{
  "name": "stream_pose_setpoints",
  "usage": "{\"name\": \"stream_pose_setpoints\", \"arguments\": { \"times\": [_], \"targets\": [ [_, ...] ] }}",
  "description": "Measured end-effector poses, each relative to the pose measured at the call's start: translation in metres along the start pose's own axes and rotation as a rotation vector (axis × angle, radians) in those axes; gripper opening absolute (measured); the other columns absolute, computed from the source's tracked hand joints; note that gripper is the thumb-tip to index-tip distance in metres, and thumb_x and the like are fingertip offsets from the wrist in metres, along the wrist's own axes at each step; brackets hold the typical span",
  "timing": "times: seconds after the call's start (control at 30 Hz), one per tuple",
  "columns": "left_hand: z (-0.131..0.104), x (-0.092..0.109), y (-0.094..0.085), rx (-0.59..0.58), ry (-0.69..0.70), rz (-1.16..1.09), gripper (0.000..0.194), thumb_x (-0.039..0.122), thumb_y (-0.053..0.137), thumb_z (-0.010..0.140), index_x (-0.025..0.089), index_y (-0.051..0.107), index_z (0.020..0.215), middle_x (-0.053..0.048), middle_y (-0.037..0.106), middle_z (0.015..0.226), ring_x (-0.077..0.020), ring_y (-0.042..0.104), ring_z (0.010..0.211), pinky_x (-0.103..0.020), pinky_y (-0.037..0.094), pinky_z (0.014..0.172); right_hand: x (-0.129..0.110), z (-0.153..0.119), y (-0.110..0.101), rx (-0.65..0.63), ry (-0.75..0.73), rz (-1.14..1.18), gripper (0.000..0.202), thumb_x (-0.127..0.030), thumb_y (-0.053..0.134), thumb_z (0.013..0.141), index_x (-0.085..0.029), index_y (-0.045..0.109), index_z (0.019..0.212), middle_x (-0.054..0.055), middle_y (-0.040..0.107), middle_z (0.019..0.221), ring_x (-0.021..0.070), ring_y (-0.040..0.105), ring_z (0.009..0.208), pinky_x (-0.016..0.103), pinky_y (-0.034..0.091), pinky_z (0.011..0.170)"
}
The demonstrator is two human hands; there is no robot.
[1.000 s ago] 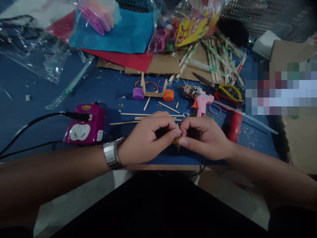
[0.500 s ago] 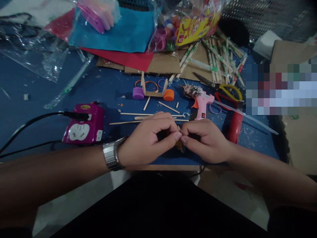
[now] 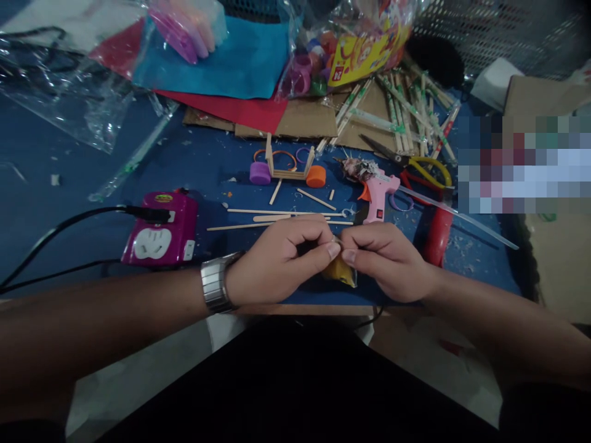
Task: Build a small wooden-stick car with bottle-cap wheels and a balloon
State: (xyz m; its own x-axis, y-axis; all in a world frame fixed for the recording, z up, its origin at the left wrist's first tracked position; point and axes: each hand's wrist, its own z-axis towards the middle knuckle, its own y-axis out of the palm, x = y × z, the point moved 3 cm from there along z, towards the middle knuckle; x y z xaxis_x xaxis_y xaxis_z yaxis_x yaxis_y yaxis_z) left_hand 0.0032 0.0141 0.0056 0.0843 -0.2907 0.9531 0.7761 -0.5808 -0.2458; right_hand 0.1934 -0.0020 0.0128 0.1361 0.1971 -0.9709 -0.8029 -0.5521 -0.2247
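Where the blue table (image 3: 212, 160) nears the wearer, its pale edge (image 3: 286, 310) runs crosswise above a dark-clothed lap (image 3: 295, 381) and a greyish floor (image 3: 152, 381); a perforated panel (image 3: 503, 31) stands behind the far right side, and the light is dim. Pale scraps speckle the tabletop. A small yellow packet (image 3: 341, 272) is held just above the near edge of the table, between the left hand (image 3: 281, 261) and the right hand (image 3: 392, 261). Both hands are narrowed to a pinch of thumb and forefinger, their tips meeting at the packet's upper end. Its visible part points down toward the wearer, the lower end slanting slightly to the right; the full long axis cannot be read, since the fingers cover the top. What the packet contains cannot be made out. The left hand partly hides the thin wooden sticks (image 3: 240, 226) beyond it. A pink glue gun (image 3: 381, 195) lies beyond the right hand. Coarse pixelation obscures an area at right, and the frame's upper edge cuts off the clear bag with a yellow label (image 3: 360, 58).
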Motion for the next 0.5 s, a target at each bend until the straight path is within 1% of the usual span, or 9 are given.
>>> {"name": "stream_pose_setpoints", "arguments": {
  "times": [0.1, 0.2, 0.3, 0.37, 0.5],
  "targets": [
    [-0.0024, 0.0028, -0.0005, 0.024, 0.059, 0.048, 0.037, 0.032, 0.064, 0.108, 0.017, 0.063, 0.074, 0.002, 0.059, 0.075, -0.0099, 0.055, 0.071, -0.025, 0.044, 0.07, -0.0019, -0.0003, 0.0001, 0.015, -0.059, -0.083, 0.036, -0.029, 0.064, 0.111, -0.018, 0.059, 0.077, -0.005, 0.055, 0.068, 0.0067, 0.045, 0.06, 0.02, 0.038, 0.058],
    [-0.0048, 0.0044, -0.0001, 0.025, 0.04, 0.059, 0.039, 0.04, 0.072, 0.103, 0.016, 0.064, 0.073, 0.002, 0.059, 0.071, -0.009, 0.052, 0.065, -0.023, 0.041, 0.062, -0.0043, -0.0008, 0.0009, 0.027, -0.144, -0.171, 0.03, -0.028, 0.063, 0.111, -0.017, 0.066, 0.084, -0.002, 0.064, 0.072, 0.007, 0.054, 0.063, 0.019, 0.041, 0.061],
    [-0.0051, 0.004, 0.0012, 0.005, -0.047, 0.001, 0.039, 0.043, 0.076, 0.1, 0.017, 0.064, 0.074, 0.004, 0.057, 0.065, -0.0074, 0.045, 0.057, -0.021, 0.035, 0.053, -0.0048, -0.0019, 0.0013, 0.046, -0.183, -0.224, 0.029, -0.029, 0.063, 0.112, -0.017, 0.067, 0.085, -0.002, 0.066, 0.074, 0.0069, 0.057, 0.065, 0.019, 0.042, 0.062],
    [-0.0042, 0.0028, 0.0023, -0.01, -0.114, -0.047, 0.043, 0.046, 0.077, 0.1, 0.017, 0.063, 0.072, 0.005, 0.055, 0.06, -0.0072, 0.042, 0.054, -0.021, 0.032, 0.049, -0.0048, -0.0026, 0.0013, 0.049, -0.204, -0.259, 0.028, -0.028, 0.062, 0.112, -0.017, 0.067, 0.087, -0.001, 0.066, 0.076, 0.0072, 0.057, 0.066, 0.019, 0.043, 0.063],
    [-0.0018, 0.0004, 0.0023, 0.012, -0.173, -0.068, 0.047, 0.05, 0.077, 0.1, 0.016, 0.064, 0.071, 0.003, 0.057, 0.063, -0.0088, 0.046, 0.059, -0.021, 0.037, 0.054, -0.0044, -0.0022, -0.001, 0.028, -0.246, -0.315, 0.022, -0.025, 0.062, 0.111, -0.016, 0.067, 0.091, -0.001, 0.065, 0.077, 0.0079, 0.057, 0.069, 0.019, 0.044, 0.066]
  ]
}}
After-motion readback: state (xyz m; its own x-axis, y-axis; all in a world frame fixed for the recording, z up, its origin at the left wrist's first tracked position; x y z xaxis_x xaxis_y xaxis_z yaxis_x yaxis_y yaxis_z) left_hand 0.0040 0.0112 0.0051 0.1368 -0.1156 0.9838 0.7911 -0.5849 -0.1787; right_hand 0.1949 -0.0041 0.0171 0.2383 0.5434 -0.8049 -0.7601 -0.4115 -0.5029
